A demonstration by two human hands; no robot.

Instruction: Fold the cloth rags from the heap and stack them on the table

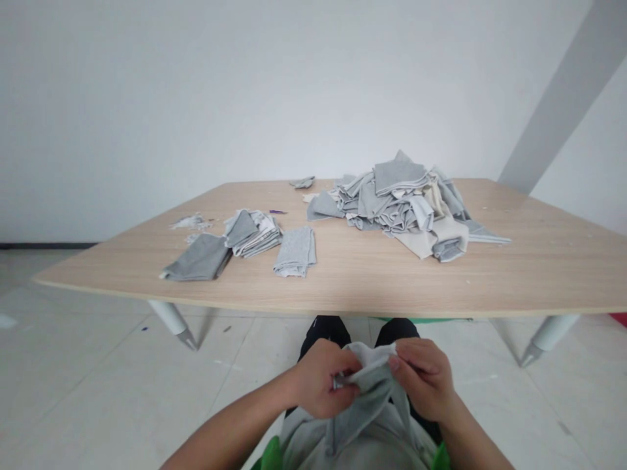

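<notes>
Over my lap I hold a piece of grey cloth (pixel 369 385) with a paler underside, its upper edge stretched between both hands. My left hand (pixel 327 378) is closed on the cloth's left side, with thumb and forefinger curled around it. A small greyish bit shows between those fingers, too little to identify. My right hand (pixel 425 377) pinches the upper right corner of the same cloth. The rest of the piece hangs down between my forearms.
A wooden table (pixel 372 287) stands in front of me. On its right side lies a heap of grey and beige cloth pieces (pixel 401 202). Folded cloths (pixel 252 232) lie left, near white scraps (pixel 191 222) and a small purple object (pixel 277 211).
</notes>
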